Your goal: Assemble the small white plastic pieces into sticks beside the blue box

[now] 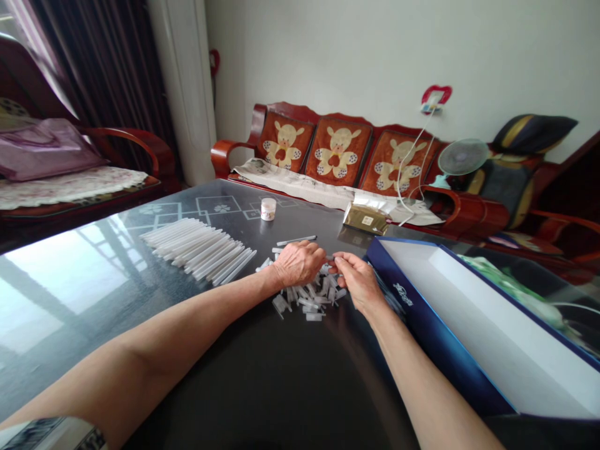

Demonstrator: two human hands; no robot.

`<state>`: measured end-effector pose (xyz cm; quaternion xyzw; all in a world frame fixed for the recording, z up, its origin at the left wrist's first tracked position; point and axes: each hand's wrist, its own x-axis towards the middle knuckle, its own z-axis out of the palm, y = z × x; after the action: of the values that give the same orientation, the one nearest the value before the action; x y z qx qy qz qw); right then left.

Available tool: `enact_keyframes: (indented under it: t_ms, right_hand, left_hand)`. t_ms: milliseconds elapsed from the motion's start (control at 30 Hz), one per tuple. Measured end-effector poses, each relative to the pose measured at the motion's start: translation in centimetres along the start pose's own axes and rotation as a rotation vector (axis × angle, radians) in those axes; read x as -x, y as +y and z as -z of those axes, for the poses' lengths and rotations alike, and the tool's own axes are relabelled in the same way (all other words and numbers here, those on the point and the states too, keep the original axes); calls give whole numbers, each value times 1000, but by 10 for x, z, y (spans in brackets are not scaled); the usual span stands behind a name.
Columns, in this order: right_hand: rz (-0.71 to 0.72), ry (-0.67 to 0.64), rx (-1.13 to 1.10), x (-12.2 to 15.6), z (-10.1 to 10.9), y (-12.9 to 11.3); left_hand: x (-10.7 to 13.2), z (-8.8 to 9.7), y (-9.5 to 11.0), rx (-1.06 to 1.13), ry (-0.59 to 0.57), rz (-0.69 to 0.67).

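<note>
**Both hands down in the pile at the centre of the glass top!**

Here's the scene: a red wooden sofa along the far wall, and in front of it a dark glass-topped surface carrying everything. Over at the right edge sits a big open blue box, white inside, angled across the corner. On the left half, a long fan of translucent plastic tubes lies side by side, neatly aligned. Near the far edge there's a gold foil packet, and a small white jar stands alone.

Now the action, right at mid-surface, just left of the box: a loose heap of short translucent plastic pieces, lying every which way. The left hand is arched low over that heap, its grip narrow, but whether it's holding anything is hidden from this view. The right hand comes in from the box side, and its fingertips meet the left hand's in a tight, narrow grip right above the heap. Something small and pale may be pinched there, but it's too small to call. One single tube lies just beyond the left hand.
</note>
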<state>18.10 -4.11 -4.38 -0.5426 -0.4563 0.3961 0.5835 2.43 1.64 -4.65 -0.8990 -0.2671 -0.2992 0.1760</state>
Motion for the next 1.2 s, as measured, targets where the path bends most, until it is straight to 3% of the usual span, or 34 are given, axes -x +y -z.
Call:
enact_keyframes:
  t_ms: [133,267,467,567,667,767,867,1067,1200]
  right_hand:
    - [-35,10,-53,-1,2,-2]
    - [-86,70,55,0,2,-2]
    - [-13,32,81,-1,3,-1]
    - [84,43,160,-5,6,4]
    - [278,65,431,-5,7,9]
    - [482,23,701,0,2,10]
    - [584,-30,832,5,-3,10]
    - [482,121,674,1,-2,9]
    - [396,108,586,1,-3,8]
  left_hand:
    - [-1,2,1,-7,-6,-6]
    - [-1,4,2,-11,-15,-12]
    - [-2,7,-3,-2,-10,2]
    - [-1,7,-11,0,-3,42]
    - [0,7,-19,1,-8,75]
    - [0,8,-22,10,-41,87]
    - [1,9,-21,13,-81,72]
    - [0,7,-17,31,-75,-42]
    - [0,4,-15,74,-70,-129]
